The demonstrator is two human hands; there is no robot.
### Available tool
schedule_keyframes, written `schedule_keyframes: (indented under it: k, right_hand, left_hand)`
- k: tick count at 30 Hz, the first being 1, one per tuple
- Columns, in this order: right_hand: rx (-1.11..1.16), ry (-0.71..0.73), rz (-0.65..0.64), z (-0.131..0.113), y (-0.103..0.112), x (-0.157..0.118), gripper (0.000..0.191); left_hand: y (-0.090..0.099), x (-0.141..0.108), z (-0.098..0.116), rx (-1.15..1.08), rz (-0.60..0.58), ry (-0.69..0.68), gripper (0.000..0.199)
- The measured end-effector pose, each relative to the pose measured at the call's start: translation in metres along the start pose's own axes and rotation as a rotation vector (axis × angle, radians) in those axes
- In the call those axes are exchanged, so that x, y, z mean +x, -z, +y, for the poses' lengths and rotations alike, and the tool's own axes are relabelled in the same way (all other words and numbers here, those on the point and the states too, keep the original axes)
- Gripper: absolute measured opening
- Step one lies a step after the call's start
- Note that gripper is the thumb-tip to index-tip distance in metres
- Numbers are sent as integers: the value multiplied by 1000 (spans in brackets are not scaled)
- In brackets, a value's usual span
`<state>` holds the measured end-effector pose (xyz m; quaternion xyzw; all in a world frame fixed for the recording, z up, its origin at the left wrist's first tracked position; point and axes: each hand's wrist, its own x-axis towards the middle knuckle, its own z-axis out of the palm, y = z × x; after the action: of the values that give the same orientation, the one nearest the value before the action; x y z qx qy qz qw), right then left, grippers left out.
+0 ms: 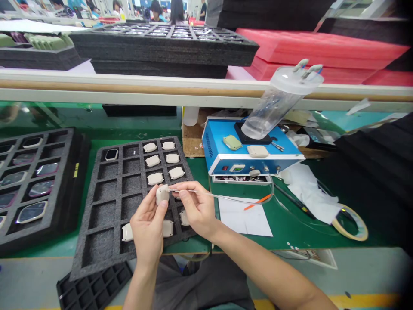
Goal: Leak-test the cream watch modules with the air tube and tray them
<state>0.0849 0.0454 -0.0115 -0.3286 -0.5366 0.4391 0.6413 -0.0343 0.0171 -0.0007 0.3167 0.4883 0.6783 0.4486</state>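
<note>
Left hand (149, 228) pinches, between fingertips, a rounded beige watch housing (162, 194) above a gridded grey foam tray (118, 193) containing similar housings (153, 161); right hand (200, 212) pinches slender transparent tubing (237, 199) beside it.

From afar, I count 1 left hand (147, 228), 1 right hand (199, 210), 1 held case (162, 196), at least 9 beige cases (155, 178) in the central foam tray (106, 191), 1 blue box (240, 159), 1 tape roll (362, 223).
</note>
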Motion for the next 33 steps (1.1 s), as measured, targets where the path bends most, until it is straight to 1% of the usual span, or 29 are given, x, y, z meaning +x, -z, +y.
schedule_keyframes:
  k: [4, 11, 22, 30, 33]
  right_hand:
    - [-26, 0, 8, -1, -1, 1, 19]
    - [-7, -3, 0, 2, -1, 0, 19]
    - [-16, 5, 5, 0, -1, 1, 19]
    - [2, 4, 2, 1, -1, 2, 18]
    - [17, 1, 1, 3, -1, 1, 17]
  left_hand:
    - [1, 0, 0, 12, -6, -4, 51]
    - [-1, 1, 1, 28, 0, 5, 53]
    - [0, 0, 1, 11, -4, -11, 48]
    - [1, 1, 0, 25, -11, -13, 52]
    - [1, 0, -1, 15, -5, -13, 51]
